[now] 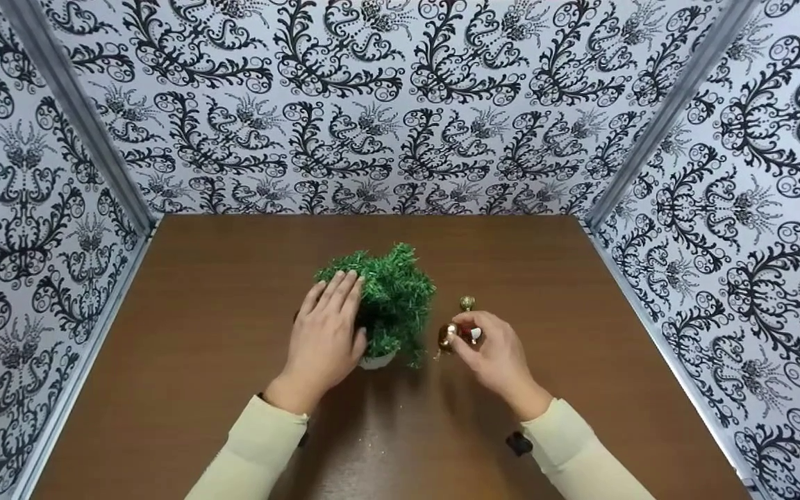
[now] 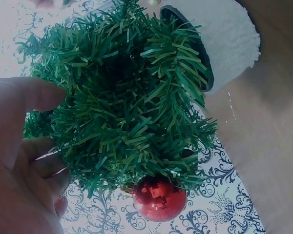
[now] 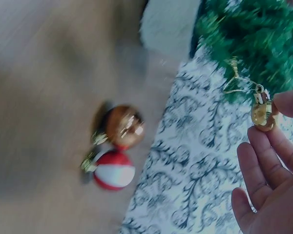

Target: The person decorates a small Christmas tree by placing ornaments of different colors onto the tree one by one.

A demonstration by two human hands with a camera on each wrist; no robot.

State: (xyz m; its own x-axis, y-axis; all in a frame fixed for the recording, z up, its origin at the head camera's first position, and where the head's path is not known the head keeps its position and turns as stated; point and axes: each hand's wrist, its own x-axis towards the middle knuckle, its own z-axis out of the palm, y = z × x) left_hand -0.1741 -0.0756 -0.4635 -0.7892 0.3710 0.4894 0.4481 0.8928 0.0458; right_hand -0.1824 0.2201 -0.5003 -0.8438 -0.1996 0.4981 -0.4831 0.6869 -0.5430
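Observation:
A small green artificial Christmas tree (image 1: pixel 400 298) stands in a white pot (image 1: pixel 378 361) on the table. My left hand (image 1: pixel 325 333) rests along its left side with the fingers extended over the foliage. A shiny red bauble (image 2: pixel 160 199) hangs from the tree in the left wrist view. My right hand (image 1: pixel 501 351) is just right of the tree. Its thumb and fingertips pinch a small gold bauble (image 3: pixel 261 116) with a loop of gold string at its cap. On the tabletop lie a copper bauble (image 3: pixel 124 126) and a red-and-white bauble (image 3: pixel 114 170).
Another small gold ornament (image 1: pixel 467 303) lies beyond my right hand on the brown table (image 1: pixel 233 278). Patterned black-and-white panels (image 1: pixel 351 139) with grey corner strips enclose the table on the far side, left and right. Tiny bright flecks are scattered in front of the pot.

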